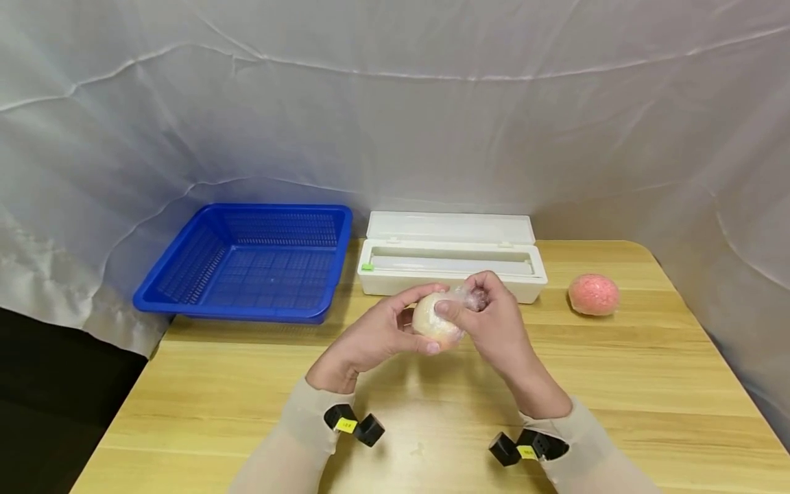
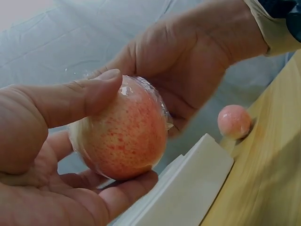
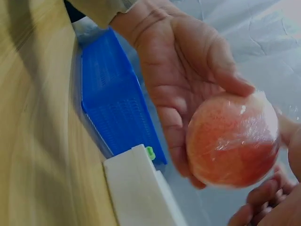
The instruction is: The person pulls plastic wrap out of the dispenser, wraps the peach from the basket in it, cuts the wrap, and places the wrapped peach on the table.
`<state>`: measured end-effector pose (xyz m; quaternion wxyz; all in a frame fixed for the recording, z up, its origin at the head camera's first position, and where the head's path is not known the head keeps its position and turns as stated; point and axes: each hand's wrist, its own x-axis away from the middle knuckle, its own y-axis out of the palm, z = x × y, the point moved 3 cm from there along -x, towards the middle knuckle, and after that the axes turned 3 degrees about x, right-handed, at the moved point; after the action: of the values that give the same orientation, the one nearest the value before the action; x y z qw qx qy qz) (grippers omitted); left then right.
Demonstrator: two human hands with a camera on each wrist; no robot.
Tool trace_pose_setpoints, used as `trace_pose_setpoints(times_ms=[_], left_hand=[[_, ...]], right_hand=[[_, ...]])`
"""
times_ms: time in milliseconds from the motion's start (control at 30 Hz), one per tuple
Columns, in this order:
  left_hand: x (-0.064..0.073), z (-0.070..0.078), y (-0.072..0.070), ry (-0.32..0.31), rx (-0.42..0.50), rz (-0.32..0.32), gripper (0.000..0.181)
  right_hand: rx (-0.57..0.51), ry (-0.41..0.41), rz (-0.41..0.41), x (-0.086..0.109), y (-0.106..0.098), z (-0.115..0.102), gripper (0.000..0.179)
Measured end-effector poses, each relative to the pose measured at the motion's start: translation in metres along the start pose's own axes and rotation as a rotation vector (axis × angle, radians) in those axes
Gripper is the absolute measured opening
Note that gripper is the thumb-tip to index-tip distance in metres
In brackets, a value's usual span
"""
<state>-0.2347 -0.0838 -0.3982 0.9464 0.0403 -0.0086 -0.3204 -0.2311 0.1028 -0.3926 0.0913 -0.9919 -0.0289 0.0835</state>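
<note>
Over the table's middle, a round peach (image 1: 435,321) with yellow and red mottled skin is wrapped in shiny cling film. My left hand (image 1: 385,328) grips it, thumb on one side and fingers round the other, as the left wrist view also shows on the peach (image 2: 124,136). Against its right side, my right hand (image 1: 497,328) pinches a gathered bunch of the cling film (image 1: 475,298) between thumb and curled fingers. The film lies tight and glossy over the peach (image 3: 230,141) in the right wrist view.
Behind the hands stands a white cling film box (image 1: 453,287), its lid raised and a green slider (image 1: 367,267) at its left end. A blue plastic basket (image 1: 231,314) is at the back left. Another pinkish peach (image 1: 594,295) rests on the wooden table (image 1: 648,384) at right.
</note>
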Motion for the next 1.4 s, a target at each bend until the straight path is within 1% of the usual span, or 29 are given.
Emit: trace_pose_setpoints(times_ms=[67, 167, 233, 267, 333, 400, 467, 533, 567, 633, 700, 767, 800, 900, 967, 1000, 1067, 1133, 1167, 1233, 1267, 1300, 1333, 1400], left_hand=[[0.001, 0.001, -0.001, 0.031, -0.017, -0.008, 0.083], [0.001, 0.003, -0.004, 0.099, -0.080, -0.023, 0.086], [0.001, 0.004, -0.005, 0.133, -0.139, -0.020, 0.090], [0.001, 0.004, -0.006, 0.140, -0.166, -0.014, 0.093], [0.001, 0.004, -0.006, 0.130, -0.190, -0.003, 0.102], [0.001, 0.004, -0.005, 0.098, -0.178, 0.000, 0.109], [0.001, 0.003, -0.002, 0.072, -0.174, 0.008, 0.111], [0.000, 0.002, 0.000, 0.059, -0.182, 0.026, 0.107], [-0.001, 0.001, 0.002, 0.066, -0.180, 0.025, 0.103], [-0.002, -0.001, 0.005, 0.105, -0.199, 0.037, 0.091], [-0.004, -0.003, 0.008, 0.164, -0.196, 0.044, 0.077], [-0.005, -0.005, 0.010, 0.228, -0.192, 0.055, 0.063], [-0.006, -0.005, 0.011, 0.258, -0.190, 0.069, 0.059], [-0.006, -0.007, 0.011, 0.325, -0.182, 0.097, 0.062], [-0.006, -0.007, 0.011, 0.355, -0.183, 0.094, 0.065], [-0.006, -0.007, 0.011, 0.357, -0.179, 0.087, 0.064], [-0.006, -0.007, 0.010, 0.341, -0.197, 0.079, 0.060], [-0.006, -0.007, 0.012, 0.301, -0.166, 0.073, 0.053], [-0.006, -0.007, 0.013, 0.278, -0.149, 0.081, 0.050], [-0.008, -0.007, 0.016, 0.247, -0.115, 0.117, 0.046], [-0.009, -0.008, 0.019, 0.238, -0.100, 0.145, 0.044], [-0.010, -0.008, 0.021, 0.233, -0.098, 0.187, 0.041], [-0.010, -0.009, 0.022, 0.236, -0.112, 0.229, 0.039], [-0.010, -0.010, 0.025, 0.257, -0.171, 0.312, 0.037]], right_hand=[[-0.023, 0.063, -0.069, -0.002, 0.003, 0.005, 0.043], [-0.109, 0.132, -0.189, -0.003, 0.011, 0.012, 0.048], [-0.180, 0.146, -0.258, -0.001, 0.016, 0.014, 0.049], [-0.215, 0.142, -0.281, 0.000, 0.018, 0.015, 0.048], [-0.258, 0.131, -0.296, 0.002, 0.021, 0.014, 0.049], [-0.263, 0.116, -0.286, 0.002, 0.022, 0.014, 0.049], [-0.231, 0.105, -0.269, 0.002, 0.022, 0.015, 0.047], [-0.187, 0.103, -0.272, 0.003, 0.022, 0.016, 0.045], [-0.167, 0.105, -0.282, 0.003, 0.022, 0.017, 0.044], [-0.135, 0.103, -0.301, 0.005, 0.022, 0.015, 0.043], [-0.104, 0.095, -0.308, 0.007, 0.022, 0.013, 0.043], [-0.079, 0.086, -0.297, 0.008, 0.022, 0.011, 0.044], [-0.064, 0.080, -0.278, 0.009, 0.022, 0.010, 0.045], [-0.013, 0.062, -0.224, 0.009, 0.022, 0.008, 0.055], [0.019, 0.066, -0.190, 0.009, 0.021, 0.008, 0.061], [0.034, 0.075, -0.175, 0.009, 0.021, 0.008, 0.064], [0.082, 0.084, -0.157, 0.008, 0.021, 0.008, 0.065], [0.163, 0.056, -0.139, 0.007, 0.020, 0.008, 0.061], [0.207, 0.036, -0.125, 0.007, 0.019, 0.007, 0.059], [0.291, -0.008, -0.092, 0.008, 0.018, 0.005, 0.056], [0.328, -0.030, -0.073, 0.008, 0.017, 0.004, 0.055], [0.348, -0.041, -0.059, 0.009, 0.017, 0.004, 0.054], [0.343, -0.043, -0.047, 0.009, 0.017, 0.005, 0.053], [0.264, -0.029, -0.049, 0.008, 0.018, 0.006, 0.054]])
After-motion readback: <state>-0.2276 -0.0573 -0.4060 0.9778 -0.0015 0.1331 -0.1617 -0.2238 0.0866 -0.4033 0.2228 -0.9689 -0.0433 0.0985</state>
